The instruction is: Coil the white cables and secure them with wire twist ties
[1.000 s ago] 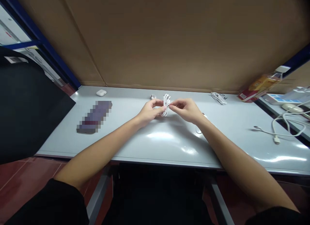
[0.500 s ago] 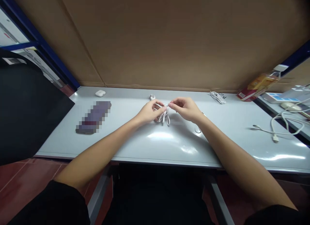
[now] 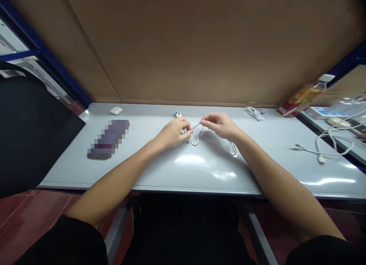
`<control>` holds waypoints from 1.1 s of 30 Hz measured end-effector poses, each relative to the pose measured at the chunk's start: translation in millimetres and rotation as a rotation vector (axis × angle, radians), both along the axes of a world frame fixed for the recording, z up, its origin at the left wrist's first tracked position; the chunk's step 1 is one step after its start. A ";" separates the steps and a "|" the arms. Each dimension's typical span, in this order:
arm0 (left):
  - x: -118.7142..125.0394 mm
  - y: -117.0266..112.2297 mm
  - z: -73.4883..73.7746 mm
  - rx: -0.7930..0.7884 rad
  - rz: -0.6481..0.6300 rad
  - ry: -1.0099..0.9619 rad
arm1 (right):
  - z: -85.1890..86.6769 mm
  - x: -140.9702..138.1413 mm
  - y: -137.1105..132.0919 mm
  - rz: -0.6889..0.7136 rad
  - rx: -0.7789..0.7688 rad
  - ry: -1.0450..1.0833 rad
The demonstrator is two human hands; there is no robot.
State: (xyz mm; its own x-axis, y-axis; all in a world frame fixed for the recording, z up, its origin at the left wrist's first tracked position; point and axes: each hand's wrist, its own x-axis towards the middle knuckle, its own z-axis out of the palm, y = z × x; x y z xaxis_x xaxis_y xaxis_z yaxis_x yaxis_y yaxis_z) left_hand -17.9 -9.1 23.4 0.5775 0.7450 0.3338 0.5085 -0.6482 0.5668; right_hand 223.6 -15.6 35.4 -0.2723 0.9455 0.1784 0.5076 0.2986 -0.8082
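A thin black twist tie (image 3: 195, 126) is stretched between my two hands. My left hand (image 3: 174, 133) is closed at the tie's left end, thumb and fingers pinched together. The other end is pinched in the fingertips of my right hand (image 3: 219, 125). Just below the tie, loops of a white cable (image 3: 195, 143) lie on the desk, partly hidden behind my left hand. Beyond that hand lies another white cable end (image 3: 178, 114). A further white cable loop (image 3: 233, 148) shows beside my right wrist.
On the grey desk (image 3: 160, 173), a blurred phone-like object (image 3: 108, 139) and a white earbud case (image 3: 116, 110) lie left. At right are a coiled white cable (image 3: 255, 113), a drink bottle (image 3: 304, 97) and a loose white cable (image 3: 333, 154). A brown panel (image 3: 183, 48) stands behind.
The black tie now runs straight between my hands, off the cable bundle. The white cable loops have dropped lower and spread on the desk. My left hand has moved slightly left.
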 end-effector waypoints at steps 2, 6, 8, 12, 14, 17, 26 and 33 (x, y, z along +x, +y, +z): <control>-0.7 -0.2 2.5 0.004 -0.019 0.048 | -0.1 2.3 1.6 0.032 0.119 -0.086; -3.0 0.4 5.0 -0.035 -0.048 0.128 | 0.2 2.0 0.2 0.122 0.378 -0.248; -5.1 0.8 6.7 -0.050 -0.051 0.172 | 0.8 -0.2 -2.6 0.154 0.404 -0.287; -10.3 1.7 10.5 -0.053 -0.072 0.239 | 5.4 -1.9 -7.1 0.192 0.368 -0.313; -12.2 2.5 10.3 -0.037 -0.068 0.201 | 10.6 4.0 -6.3 0.152 0.348 -0.314; -12.6 3.5 5.7 -0.021 -0.026 0.094 | 20.8 25.3 -0.2 -0.128 0.329 -0.297; 3.7 -10.2 -10.2 -0.103 0.002 0.056 | 12.4 66.4 17.7 -0.555 0.038 -0.411; 9.4 -15.5 -11.6 -0.168 -0.075 -0.033 | -4.1 58.4 21.1 -0.446 -0.013 -0.627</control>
State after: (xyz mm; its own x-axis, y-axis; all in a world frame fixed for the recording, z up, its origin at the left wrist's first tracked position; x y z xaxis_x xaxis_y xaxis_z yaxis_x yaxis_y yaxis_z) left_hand -8.5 -24.6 11.8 0.6240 0.7473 0.2284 0.4417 -0.5784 0.6859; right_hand 281.9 5.5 31.3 0.0887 0.9905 0.1047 0.9423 -0.0494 -0.3311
